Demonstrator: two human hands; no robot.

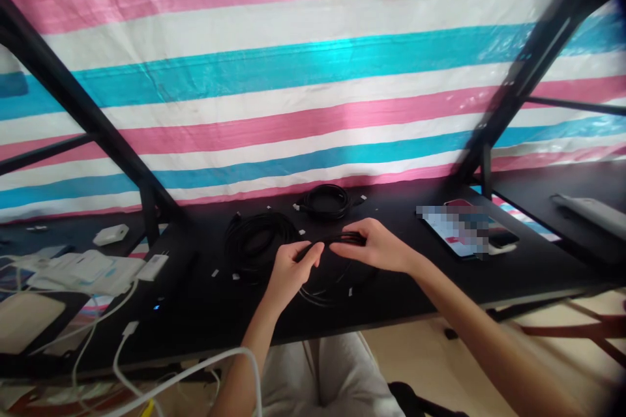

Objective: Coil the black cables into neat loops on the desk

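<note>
Both my hands grip a bundle of black cable [337,238] just above the dark table. My left hand [294,268] is closed around its left part, thumb on top. Fingers of my right hand [374,246] wrap the other end, curled over the strands. Behind my left hand lies a large black cable coil [259,238]. Farther back is a smaller black cable coil [327,201] with pale-tagged ends. Thin loose strands [315,296] show below the held bundle; whether they belong to it, I cannot tell.
To the right lie a tablet [447,231] with a blurred screen and a dark phone [503,236]. White boxes [92,272], a white adapter [111,234] and white cables [128,332] crowd the left. Small white tags [215,273] dot the table. Black frame bars [92,117] slant up either side.
</note>
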